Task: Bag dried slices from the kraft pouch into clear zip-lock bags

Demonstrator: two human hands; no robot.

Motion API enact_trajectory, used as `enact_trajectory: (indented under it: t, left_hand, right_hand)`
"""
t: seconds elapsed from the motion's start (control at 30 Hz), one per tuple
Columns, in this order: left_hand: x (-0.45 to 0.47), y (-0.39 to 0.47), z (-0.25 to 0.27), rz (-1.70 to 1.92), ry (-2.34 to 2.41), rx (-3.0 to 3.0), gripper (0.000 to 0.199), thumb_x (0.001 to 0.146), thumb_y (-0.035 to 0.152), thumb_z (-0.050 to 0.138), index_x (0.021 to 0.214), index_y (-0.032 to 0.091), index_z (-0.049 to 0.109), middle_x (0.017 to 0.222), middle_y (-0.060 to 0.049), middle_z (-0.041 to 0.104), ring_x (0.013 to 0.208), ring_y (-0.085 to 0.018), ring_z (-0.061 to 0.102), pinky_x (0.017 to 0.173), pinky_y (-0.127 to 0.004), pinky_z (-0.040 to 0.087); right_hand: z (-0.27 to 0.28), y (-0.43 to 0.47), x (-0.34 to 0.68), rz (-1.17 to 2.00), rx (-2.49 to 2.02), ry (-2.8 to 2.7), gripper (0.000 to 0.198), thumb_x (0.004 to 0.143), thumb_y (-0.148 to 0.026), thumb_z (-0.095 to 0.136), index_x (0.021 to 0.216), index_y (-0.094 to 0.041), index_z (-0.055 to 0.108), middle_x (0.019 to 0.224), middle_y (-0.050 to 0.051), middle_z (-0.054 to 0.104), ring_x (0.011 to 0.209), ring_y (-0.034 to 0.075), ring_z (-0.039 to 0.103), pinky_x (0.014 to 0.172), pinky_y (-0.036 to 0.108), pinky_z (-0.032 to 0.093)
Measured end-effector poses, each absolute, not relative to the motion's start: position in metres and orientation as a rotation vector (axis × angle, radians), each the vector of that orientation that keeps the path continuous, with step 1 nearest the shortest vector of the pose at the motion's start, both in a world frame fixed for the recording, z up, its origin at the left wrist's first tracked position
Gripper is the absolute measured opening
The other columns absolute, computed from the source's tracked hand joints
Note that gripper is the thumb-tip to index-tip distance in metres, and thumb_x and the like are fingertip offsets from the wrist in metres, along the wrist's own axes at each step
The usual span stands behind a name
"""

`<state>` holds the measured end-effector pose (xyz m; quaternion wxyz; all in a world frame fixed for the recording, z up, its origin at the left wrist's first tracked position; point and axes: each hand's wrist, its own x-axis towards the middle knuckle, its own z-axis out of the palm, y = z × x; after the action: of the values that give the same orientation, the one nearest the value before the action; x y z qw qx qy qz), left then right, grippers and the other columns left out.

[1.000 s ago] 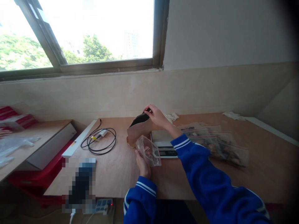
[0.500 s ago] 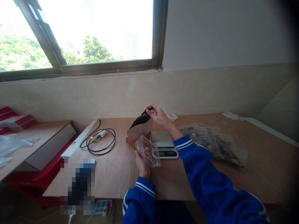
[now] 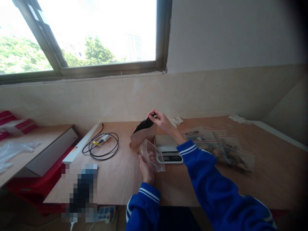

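Observation:
My left hand (image 3: pixel 146 170) is closed around the lower side of a clear plastic zip bag (image 3: pixel 154 158), whose mouth faces up and which has a little reddish stuff inside. Just behind it stands a brown paper pouch (image 3: pixel 143 136) with a wide mouth and a dark inside, tilted to the left. At the pouch's upper right rim, my right hand (image 3: pixel 161 121) has its fingers pinched on a small dark piece, too small to name. Partly under my right forearm lies a kitchen scale (image 3: pixel 166 143) with a grey plate and a display.
Several filled zip bags (image 3: pixel 226 154) lie flat to the right of the scale. A coiled black cable (image 3: pixel 117 146) rests on the left of the table (image 3: pixel 120 183). Crumpled white tissue (image 3: pixel 176 121) lies near the wall. A pixelated patch hides something at the front left edge.
My right hand has dipped slightly toward the pouch's mouth, and less of the dark piece shows between its fingers. My left hand and the clear bag have stayed in place.

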<state>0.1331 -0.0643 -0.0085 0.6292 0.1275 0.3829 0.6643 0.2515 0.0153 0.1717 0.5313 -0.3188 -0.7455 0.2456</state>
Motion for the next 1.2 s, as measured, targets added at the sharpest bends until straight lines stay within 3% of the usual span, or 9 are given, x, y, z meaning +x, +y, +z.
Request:
enact_trajectory:
  t: [0.2,0.37,0.6,0.8,0.93,1.1,1.2]
  left_hand:
    - [0.134,-0.064,-0.006,1.546,0.877,0.285,0.052,0.083,0.056,0.047,0.102,0.011,0.064,0.092,-0.013,0.068,0.058,-0.014,0.060,0.058,-0.029,0.048]
    - [0.136,-0.069,0.004,1.526,0.864,0.268,0.050,0.085,0.054,0.043,0.099,0.011,0.065,0.087,-0.012,0.068,0.057,-0.015,0.060,0.057,-0.029,0.049]
    - [0.135,-0.075,0.018,1.494,0.862,0.323,0.056,0.083,0.057,0.037,0.095,0.012,0.068,0.083,-0.014,0.068,0.064,-0.019,0.061,0.063,-0.032,0.048]
    - [0.136,-0.077,0.011,1.574,0.751,0.422,0.037,0.079,0.038,0.047,0.102,0.016,0.065,0.099,-0.013,0.068,0.082,-0.022,0.063,0.070,-0.031,0.049]
    - [0.137,-0.079,0.006,1.636,0.685,0.501,0.038,0.068,0.024,0.054,0.104,0.019,0.062,0.105,-0.010,0.067,0.094,-0.024,0.062,0.077,-0.033,0.048]
    - [0.133,-0.082,0.006,1.667,0.825,0.610,0.032,0.065,0.023,0.056,0.095,0.016,0.064,0.086,-0.005,0.068,0.070,-0.016,0.061,0.063,-0.025,0.045]
    - [0.131,-0.085,0.008,1.632,0.959,0.753,0.030,0.064,0.021,0.058,0.093,0.016,0.064,0.080,-0.002,0.067,0.055,-0.010,0.053,0.050,-0.020,0.039]
  right_hand:
    - [0.166,0.018,0.245,0.160,-0.941,-1.922,0.017,0.089,-0.033,0.051,0.086,-0.020,0.062,0.098,0.006,0.062,0.097,0.020,0.053,0.093,0.036,0.036]
    - [0.158,0.022,0.245,0.009,-1.025,-2.025,0.027,0.096,-0.032,0.039,0.101,-0.023,0.064,0.116,0.008,0.058,0.108,0.021,0.050,0.098,0.039,0.031]
    - [0.153,0.012,0.243,-0.089,-1.033,-1.927,0.033,0.094,-0.037,0.042,0.123,-0.021,0.047,0.129,0.012,0.049,0.119,0.025,0.044,0.101,0.043,0.030]
    - [0.137,-0.031,0.239,0.018,-1.044,-1.743,0.023,0.095,-0.033,0.035,0.103,-0.020,0.052,0.104,0.010,0.058,0.104,0.022,0.053,0.094,0.037,0.039]
    - [0.111,-0.050,0.245,0.230,-1.257,-1.902,0.028,0.087,-0.042,0.050,0.100,-0.018,0.056,0.099,0.010,0.062,0.094,0.023,0.059,0.083,0.034,0.044]
    - [0.101,-0.050,0.264,0.484,-1.381,-1.925,0.036,0.092,-0.041,0.040,0.071,-0.019,0.060,0.071,0.005,0.066,0.068,0.019,0.062,0.063,0.028,0.042]
    - [0.106,-0.053,0.276,0.487,-1.416,-1.763,0.041,0.094,-0.041,0.036,0.066,-0.020,0.057,0.064,0.003,0.065,0.061,0.018,0.061,0.059,0.027,0.040]
